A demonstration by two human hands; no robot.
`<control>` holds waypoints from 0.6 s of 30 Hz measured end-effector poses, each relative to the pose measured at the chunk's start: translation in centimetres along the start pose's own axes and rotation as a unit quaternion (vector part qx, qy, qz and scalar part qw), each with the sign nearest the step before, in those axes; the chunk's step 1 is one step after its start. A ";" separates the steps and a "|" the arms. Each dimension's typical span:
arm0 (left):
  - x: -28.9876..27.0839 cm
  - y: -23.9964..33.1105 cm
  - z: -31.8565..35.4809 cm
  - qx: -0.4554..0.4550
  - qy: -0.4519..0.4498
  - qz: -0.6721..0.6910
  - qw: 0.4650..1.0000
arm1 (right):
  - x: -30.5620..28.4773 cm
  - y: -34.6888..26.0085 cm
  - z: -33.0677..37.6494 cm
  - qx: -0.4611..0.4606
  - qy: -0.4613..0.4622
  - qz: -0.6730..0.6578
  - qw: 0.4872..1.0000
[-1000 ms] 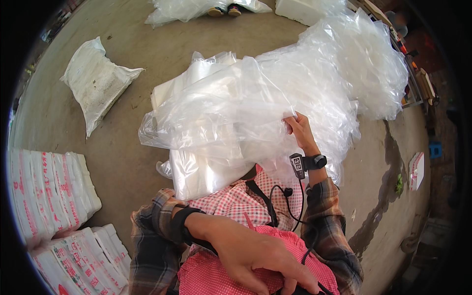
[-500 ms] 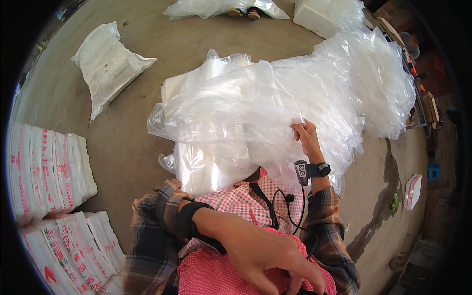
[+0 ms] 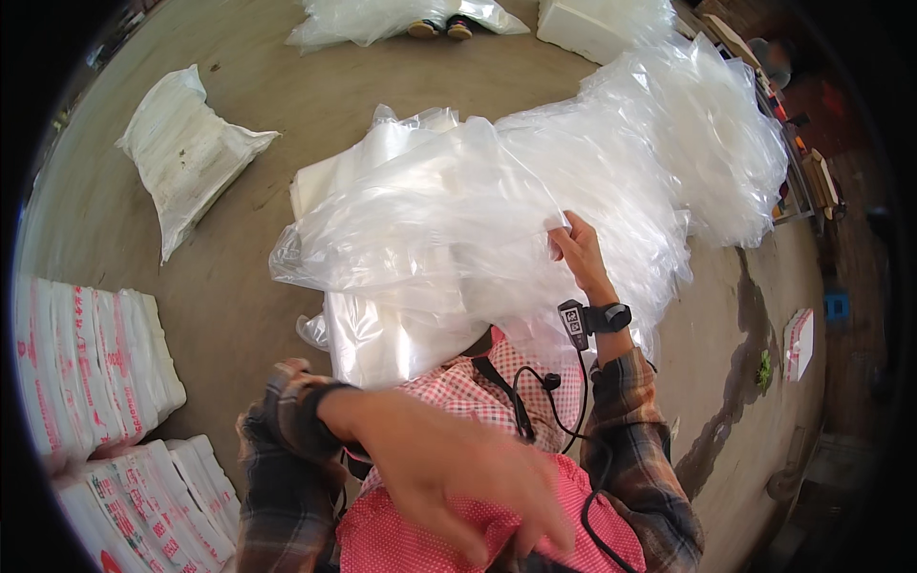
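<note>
A big heap of clear plastic bags (image 3: 497, 220) lies on the concrete floor in front of me, reaching onto my lap. My right hand (image 3: 575, 250) is stretched out and pinches the edge of a clear bag at the heap's right side; a black band with a small device sits on that wrist. My left hand (image 3: 468, 477) hovers close to the camera over my red checked apron (image 3: 478, 535), fingers spread and pointing right, holding nothing. It is blurred.
A filled white sack (image 3: 186, 158) lies at the upper left. Stacks of white packets with red print (image 3: 91, 372) stand at the left edge. More clear bags (image 3: 401, 19) and a white block (image 3: 592, 24) are at the top. Shelves (image 3: 812, 181) line the right side.
My view has shifted, so the heap appears lower. My right hand keeps its pinch on the bag edge. My left hand has slid a little leftwards over the apron.
</note>
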State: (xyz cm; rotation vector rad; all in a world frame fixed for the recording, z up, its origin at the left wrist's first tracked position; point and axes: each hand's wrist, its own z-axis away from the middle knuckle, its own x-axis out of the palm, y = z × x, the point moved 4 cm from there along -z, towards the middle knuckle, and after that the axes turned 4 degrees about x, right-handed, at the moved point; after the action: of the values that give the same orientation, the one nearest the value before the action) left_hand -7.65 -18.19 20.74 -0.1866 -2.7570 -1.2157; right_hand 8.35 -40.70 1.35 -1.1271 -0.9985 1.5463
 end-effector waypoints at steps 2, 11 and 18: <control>-5.4 0.1 2.8 -0.095 0.131 -0.265 0.950 | -0.8 -1.6 0.5 -0.091 0.113 0.142 0.979; -22.6 -9.3 14.6 -0.403 0.180 -0.795 0.416 | 3.9 -8.1 2.9 -0.397 0.083 0.509 0.759; -22.7 -6.0 13.0 -0.194 0.554 -0.601 0.543 | 2.6 -7.2 2.7 -0.256 0.076 0.301 0.916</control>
State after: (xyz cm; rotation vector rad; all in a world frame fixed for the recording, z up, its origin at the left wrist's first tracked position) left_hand 12.97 -13.98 4.01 1.9390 -1.1226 -1.2456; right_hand 6.94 -36.77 8.36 -2.0427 -1.0317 1.6635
